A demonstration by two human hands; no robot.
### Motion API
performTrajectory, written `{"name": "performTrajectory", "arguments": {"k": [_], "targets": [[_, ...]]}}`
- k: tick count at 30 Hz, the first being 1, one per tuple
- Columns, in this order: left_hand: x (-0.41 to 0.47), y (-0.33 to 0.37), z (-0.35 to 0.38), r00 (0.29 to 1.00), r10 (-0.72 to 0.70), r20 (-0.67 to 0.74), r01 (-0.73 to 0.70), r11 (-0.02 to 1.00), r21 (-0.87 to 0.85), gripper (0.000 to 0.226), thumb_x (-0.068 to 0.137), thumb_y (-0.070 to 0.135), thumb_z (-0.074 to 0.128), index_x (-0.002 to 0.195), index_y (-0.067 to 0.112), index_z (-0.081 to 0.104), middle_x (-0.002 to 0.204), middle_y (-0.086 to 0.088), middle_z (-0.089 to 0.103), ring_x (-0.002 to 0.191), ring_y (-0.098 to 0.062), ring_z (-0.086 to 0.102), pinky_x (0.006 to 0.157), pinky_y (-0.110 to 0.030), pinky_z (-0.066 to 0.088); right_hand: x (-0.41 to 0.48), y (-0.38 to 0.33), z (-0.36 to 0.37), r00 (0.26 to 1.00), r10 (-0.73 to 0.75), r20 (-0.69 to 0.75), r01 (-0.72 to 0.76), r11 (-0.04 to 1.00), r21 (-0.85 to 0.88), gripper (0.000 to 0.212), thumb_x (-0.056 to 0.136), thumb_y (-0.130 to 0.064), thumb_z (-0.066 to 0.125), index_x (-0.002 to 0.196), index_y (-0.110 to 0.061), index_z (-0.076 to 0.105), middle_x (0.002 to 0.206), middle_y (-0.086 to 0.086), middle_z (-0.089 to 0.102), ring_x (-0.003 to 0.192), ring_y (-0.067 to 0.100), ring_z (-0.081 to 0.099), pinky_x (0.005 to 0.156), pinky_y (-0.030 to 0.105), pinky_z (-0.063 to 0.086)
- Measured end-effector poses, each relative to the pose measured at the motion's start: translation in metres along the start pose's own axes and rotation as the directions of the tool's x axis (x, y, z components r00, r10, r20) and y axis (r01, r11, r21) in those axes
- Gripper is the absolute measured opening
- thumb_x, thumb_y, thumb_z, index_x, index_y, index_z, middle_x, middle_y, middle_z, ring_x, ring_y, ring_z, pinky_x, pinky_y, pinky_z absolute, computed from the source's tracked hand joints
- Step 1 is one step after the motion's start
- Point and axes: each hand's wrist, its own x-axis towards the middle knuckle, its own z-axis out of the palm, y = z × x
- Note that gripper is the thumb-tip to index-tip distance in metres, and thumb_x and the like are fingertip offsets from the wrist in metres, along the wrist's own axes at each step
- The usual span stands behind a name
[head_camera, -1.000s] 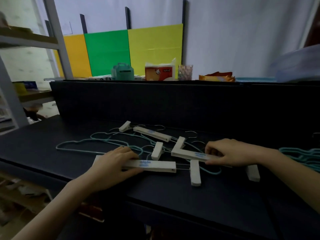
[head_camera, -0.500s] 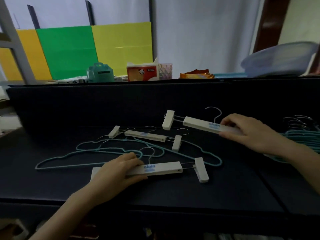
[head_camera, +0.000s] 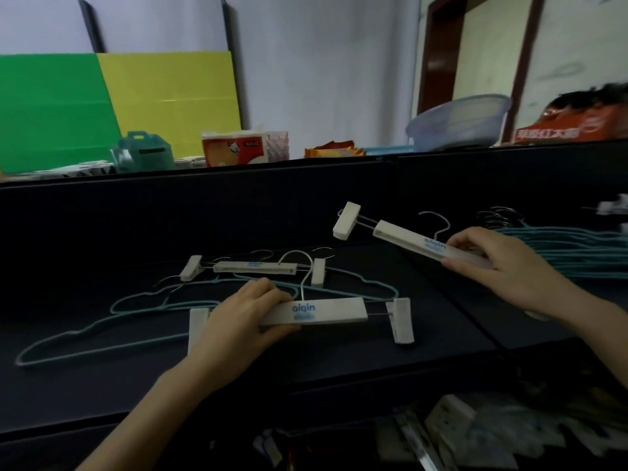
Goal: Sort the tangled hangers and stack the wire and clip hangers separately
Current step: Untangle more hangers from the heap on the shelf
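My left hand (head_camera: 238, 321) grips a white clip hanger (head_camera: 326, 312) by its bar, just above the dark table (head_camera: 102, 385). My right hand (head_camera: 499, 263) holds a second white clip hanger (head_camera: 404, 237) lifted and tilted, its left clip raised toward the back. A third clip hanger (head_camera: 255, 267) lies flat behind my left hand. Teal wire hangers (head_camera: 112, 321) lie loose under and around it. A stack of teal wire hangers (head_camera: 577, 246) sits at the right, beyond my right hand.
A dark back panel (head_camera: 204, 212) rises behind the table. On the ledge above it stand a teal box (head_camera: 144, 153), a tissue pack (head_camera: 234, 151), a blue basin (head_camera: 458, 122) and an orange box (head_camera: 574, 127). Clutter lies below the table's front edge.
My right hand has lifted its clip hanger out of the tangle and carried it right and up. My left hand has kept its grip on the near hanger. The view has swung right.
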Motion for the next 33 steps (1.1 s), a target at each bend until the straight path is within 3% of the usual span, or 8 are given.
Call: {"name": "performTrajectory", "arguments": {"k": [5,10,13,19,24,28,31,33], "targets": [[0.016,0.018,-0.004,0.996,0.04,-0.078,-0.041,0.999,-0.024,0.038,0.079,0.037,0.066,0.112,0.019,0.059,0.106,0.003,0.055,0.094,-0.016,0.054,0.068,-0.021,0.037,-0.035,0.014,-0.026,0.989,0.08,-0.123,-0.079,0.997,0.016,0.02,0.086,-0.034,0.06,0.104,-0.026,0.058,0.097,-0.012,0.058,0.086,0.001,0.054,0.067,0.017,0.041],[0.046,0.049,-0.008,0.988,0.113,-0.106,-0.123,0.989,-0.083,0.057,0.073,0.059,0.047,0.112,0.019,0.06,0.102,0.003,0.055,0.09,-0.017,0.053,0.069,-0.036,0.048,-0.07,0.035,-0.059,0.958,0.158,-0.24,-0.166,0.986,-0.013,0.017,0.085,-0.031,0.062,0.101,-0.024,0.059,0.092,-0.013,0.058,0.084,0.003,0.055,0.065,0.017,0.041],[0.067,0.078,0.001,0.984,0.145,-0.107,-0.156,0.982,-0.107,0.057,0.071,0.06,0.047,0.11,0.021,0.061,0.1,0.004,0.055,0.091,-0.018,0.053,0.07,-0.041,0.049,-0.09,0.056,-0.08,0.938,0.199,-0.284,-0.221,0.974,-0.05,0.017,0.084,-0.031,0.064,0.1,-0.024,0.06,0.092,-0.007,0.06,0.083,0.01,0.057,0.065,0.019,0.042],[0.11,0.148,0.036,0.965,0.246,-0.091,-0.254,0.963,-0.093,0.05,0.075,0.053,0.052,0.111,0.018,0.061,0.102,0.002,0.056,0.093,-0.02,0.054,0.07,-0.035,0.046,-0.129,0.118,-0.128,0.903,0.258,-0.344,-0.308,0.946,-0.099,0.022,0.083,-0.027,0.067,0.102,-0.018,0.064,0.094,-0.003,0.061,0.083,0.012,0.057,0.065,0.015,0.04],[0.156,0.223,0.07,0.945,0.302,-0.122,-0.316,0.941,-0.121,0.047,0.078,0.05,0.06,0.11,0.017,0.062,0.101,0.001,0.056,0.091,-0.02,0.054,0.068,-0.035,0.046,-0.16,0.188,-0.181,0.882,0.276,-0.381,-0.346,0.93,-0.126,0.021,0.08,-0.027,0.07,0.098,-0.02,0.064,0.089,-0.007,0.061,0.08,0.003,0.057,0.066,0.009,0.042],[0.196,0.289,0.101,0.933,0.322,-0.164,-0.345,0.928,-0.142,0.041,0.08,0.047,0.062,0.109,0.019,0.06,0.101,0.003,0.056,0.092,-0.018,0.054,0.07,-0.033,0.045,-0.178,0.245,-0.226,0.871,0.299,-0.389,-0.38,0.913,-0.15,0.022,0.08,-0.026,0.07,0.099,-0.017,0.066,0.095,-0.001,0.064,0.084,0.016,0.06,0.069,0.022,0.042],[0.223,0.337,0.126,0.921,0.351,-0.171,-0.376,0.916,-0.142,0.035,0.079,0.042,0.063,0.106,0.02,0.059,0.1,0.004,0.056,0.092,-0.018,0.053,0.068,-0.029,0.043,-0.189,0.283,-0.257,0.866,0.3,-0.399,-0.391,0.905,-0.169,0.017,0.08,-0.025,0.07,0.096,-0.02,0.065,0.092,-0.001,0.064,0.085,0.017,0.06,0.067,0.014,0.042],[0.242,0.367,0.14,0.913,0.372,-0.166,-0.396,0.907,-0.147,0.036,0.079,0.043,0.064,0.106,0.02,0.059,0.1,0.004,0.056,0.091,-0.017,0.053,0.067,-0.028,0.041,-0.197,0.307,-0.276,0.857,0.31,-0.411,-0.403,0.901,-0.162,0.015,0.08,-0.026,0.07,0.093,-0.027,0.062,0.088,-0.005,0.064,0.083,0.017,0.06,0.067,0.018,0.041]]}}
